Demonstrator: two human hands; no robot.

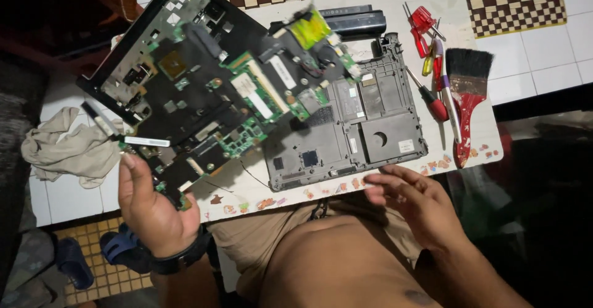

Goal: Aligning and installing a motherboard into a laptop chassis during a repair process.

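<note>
Left hand (150,206): raised over the near edge of the table, fingers and thumb clamped on the lower corner of a laptop motherboard assembly (210,86), a dark wristband (179,258) at the wrist. Right hand (415,200): empty, fingers spread apart and loosely curled, hovering just at the near edge of the table beside the bottom case, touching nothing that can be made out. Motherboard assembly: large black panel carrying green circuit boards, metal shields and a yellow-taped part at its upper end; held tilted and lifted off the table, spanning from the left hand up toward the far middle, its right edge overlapping the bottom case below it. Laptop bottom case (352,132): grey plastic shell, lying flat on the table with its inside face up, just right of centre. Laptop battery (357,19): long black bar, lying beyond the case at the far edge. Screwdrivers (432,67): several, with red, yellow and purple handles, laid side by side to the right of the case. Paintbrush (467,95): wide, black bristles, red handle, just right of the screwdrivers, bristles toward the far side. Cloth (68,147): crumpled, beige, at the table's left end, near the held assembly. Table (272,194): white top with small coloured pictures along its near edge. Sandals (92,255): blue, on the tiled floor below the left hand.
</note>
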